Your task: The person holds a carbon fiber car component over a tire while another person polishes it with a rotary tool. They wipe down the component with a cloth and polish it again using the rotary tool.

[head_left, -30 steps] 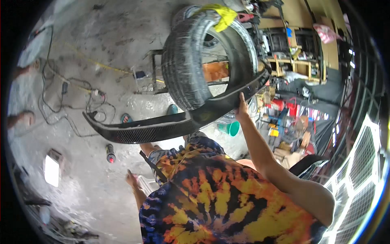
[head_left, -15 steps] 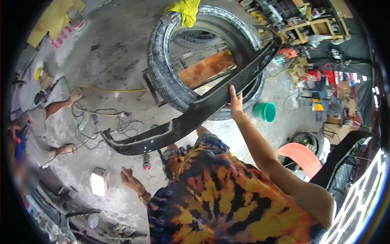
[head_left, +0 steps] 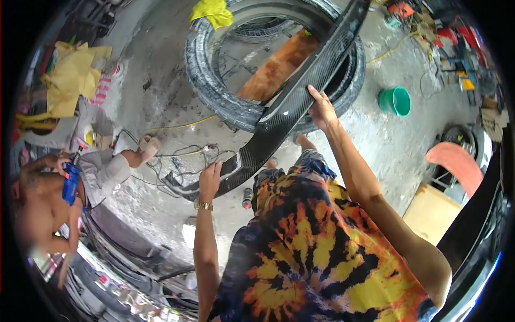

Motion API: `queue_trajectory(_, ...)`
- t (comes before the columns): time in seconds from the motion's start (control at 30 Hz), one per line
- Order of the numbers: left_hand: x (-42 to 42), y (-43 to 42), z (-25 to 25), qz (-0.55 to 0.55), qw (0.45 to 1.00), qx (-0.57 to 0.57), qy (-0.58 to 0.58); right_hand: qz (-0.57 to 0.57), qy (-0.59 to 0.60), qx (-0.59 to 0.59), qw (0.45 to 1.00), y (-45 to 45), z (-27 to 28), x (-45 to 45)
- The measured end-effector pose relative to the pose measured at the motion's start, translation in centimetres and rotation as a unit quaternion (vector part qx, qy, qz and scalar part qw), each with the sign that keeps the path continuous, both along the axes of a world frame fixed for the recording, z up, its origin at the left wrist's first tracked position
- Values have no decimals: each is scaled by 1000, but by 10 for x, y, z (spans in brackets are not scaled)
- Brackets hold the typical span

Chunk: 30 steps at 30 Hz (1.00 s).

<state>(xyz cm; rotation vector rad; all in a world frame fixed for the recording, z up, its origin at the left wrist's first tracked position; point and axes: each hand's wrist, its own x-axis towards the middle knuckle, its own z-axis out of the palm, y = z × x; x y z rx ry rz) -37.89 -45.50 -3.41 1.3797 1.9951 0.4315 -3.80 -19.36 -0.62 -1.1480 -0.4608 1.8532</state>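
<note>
A long, curved carbon-fibre spoiler (head_left: 292,104) runs diagonally in front of me, glossy black with a woven pattern. It lies across a big worn tyre (head_left: 212,94), whose right part it hides. My right hand (head_left: 323,111) grips the lower edge near the middle, thumb on the upper face and fingers partly hidden beneath. Closer to the narrow left end, my left hand (head_left: 210,181) is closed on the spoiler, a watch on its wrist. Beside those fingers is a dark rectangular patch; I cannot tell whether it is a separate piece. A yellow cloth (head_left: 213,13) hangs over the tyre's rim.
On the left a person (head_left: 45,209) sits holding a blue power tool (head_left: 71,182). Tangled cables (head_left: 188,155) cover the floor near that person's foot. A green bucket (head_left: 395,101) stands right of the tyre. An orange curved panel (head_left: 456,163) is farther right. A small bottle (head_left: 247,198) is near my legs.
My left hand has come up from beside the spoiler and now holds its left end. The spoiler appears more steeply angled, my right hand still on it. The view has shifted left.
</note>
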Motion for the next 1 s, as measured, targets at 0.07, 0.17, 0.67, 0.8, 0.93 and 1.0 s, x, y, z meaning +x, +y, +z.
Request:
queue_trajectory(0.07,11,-3,31,-1,999,25,40,-10,40,16,999,-2,-2,6)
queue_trajectory(0.17,21,-2,82,-3,993,81,88,-12,88,-12,996,-4,-2,15)
queue_trajectory(0.67,47,-3,155,-59,935,217,275,-11,325,-6,946,-6,-34,27)
queue_trajectory(0.8,48,-3,158,-64,923,221,308,-8,361,16,933,-8,-46,23)
queue_trajectory(0.93,50,0,166,-69,915,229,325,-4,395,17,918,-8,-50,22)
queue_trajectory(1.0,48,1,167,-69,914,227,330,-9,389,14,921,-8,-47,21)
